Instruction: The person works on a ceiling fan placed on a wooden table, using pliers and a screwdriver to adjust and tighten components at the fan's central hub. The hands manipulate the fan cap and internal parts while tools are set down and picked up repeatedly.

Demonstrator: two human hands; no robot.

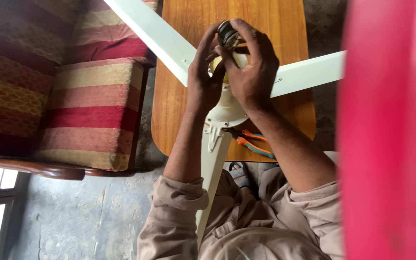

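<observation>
Cream three-bladed ceiling fan (pixel 227 108) lies on brown wooden table (pixel 188 96), hub at centre. Left hand (pixel 203 79) cups hub side, fingers curled against it. Right hand (pixel 251 72) closed on small round dark metal part (pixel 227 33) atop hub (detail unclear). Orange-handled pliers (pixel 251 140) rest just beside hub. Striped red-and-tan cushioned armchair (pixel 87 101) stands beside table.

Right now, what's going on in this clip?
A person sits at a small wooden table with a white ceiling fan lying on it, its three blades spreading out past the edges. Both hands are at the fan's hub: the left hand grips the side, and the right hand holds a small dark round part at the top of the hub. Orange-handled pliers lie on the table near the right forearm. A striped cushioned chair stands alongside.
</observation>
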